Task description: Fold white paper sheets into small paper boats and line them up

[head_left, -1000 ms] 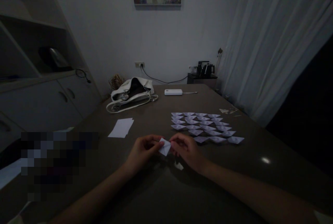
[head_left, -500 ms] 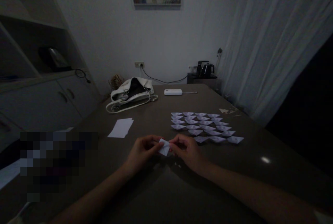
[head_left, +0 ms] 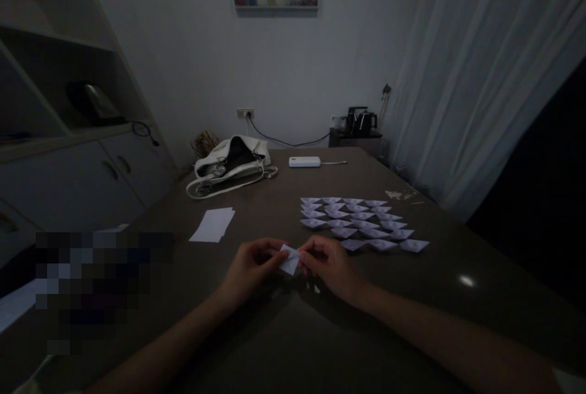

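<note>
A small white folded paper piece (head_left: 290, 260) sits between my two hands, just above the dark table (head_left: 284, 345). My left hand (head_left: 253, 265) pinches its left side with curled fingers. My right hand (head_left: 330, 266) pinches its right side, fingers closed. Several finished folded paper pieces (head_left: 361, 224) lie in rows on the table beyond my right hand. A small stack of flat white paper sheets (head_left: 213, 224) lies beyond my left hand.
A white handbag (head_left: 231, 164) and a white power bank (head_left: 304, 162) with a cable rest at the table's far end. Cabinets and shelves (head_left: 68, 156) run along the left, a curtain (head_left: 480, 77) hangs at the right. A kettle (head_left: 361, 121) stands on a side table.
The paper piece between my fingers has been pressed narrower and smaller. Both hands stay in almost the same place.
</note>
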### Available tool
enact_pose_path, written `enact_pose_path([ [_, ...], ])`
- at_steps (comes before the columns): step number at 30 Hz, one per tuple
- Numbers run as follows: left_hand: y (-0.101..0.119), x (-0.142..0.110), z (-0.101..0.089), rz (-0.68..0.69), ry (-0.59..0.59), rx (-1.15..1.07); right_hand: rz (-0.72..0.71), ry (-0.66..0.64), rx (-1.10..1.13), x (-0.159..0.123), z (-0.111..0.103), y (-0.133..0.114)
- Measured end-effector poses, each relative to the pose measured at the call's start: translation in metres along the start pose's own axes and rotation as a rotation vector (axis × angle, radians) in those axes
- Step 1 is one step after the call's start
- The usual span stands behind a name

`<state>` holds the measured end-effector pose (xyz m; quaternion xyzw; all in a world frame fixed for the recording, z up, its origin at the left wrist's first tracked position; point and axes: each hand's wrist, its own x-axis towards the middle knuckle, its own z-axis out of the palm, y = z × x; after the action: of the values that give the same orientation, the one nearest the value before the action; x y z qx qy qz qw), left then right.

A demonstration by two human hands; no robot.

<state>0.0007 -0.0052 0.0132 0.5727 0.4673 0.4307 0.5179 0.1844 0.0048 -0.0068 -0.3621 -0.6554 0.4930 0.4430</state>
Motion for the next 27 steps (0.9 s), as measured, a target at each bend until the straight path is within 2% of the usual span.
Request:
enact_pose_path([
  [5, -0.0013, -0.0002, 0.0002, -0.019, -0.002, -0.032, 0.001, -0.018, 0.018, 0.0000, 0.0003, 0.0008],
  [16, -0.0015, -0.0001, -0.0004, -0.008, -0.084, 0.056, -0.033, -0.088, -0.126, -0.0004, 0.0004, -0.0014],
  [27, -0.0078, 0.0017, -0.0025, -0.014, -0.115, 0.065, -0.035, -0.109, -0.127, -0.0006, 0.0008, 0.0004],
])
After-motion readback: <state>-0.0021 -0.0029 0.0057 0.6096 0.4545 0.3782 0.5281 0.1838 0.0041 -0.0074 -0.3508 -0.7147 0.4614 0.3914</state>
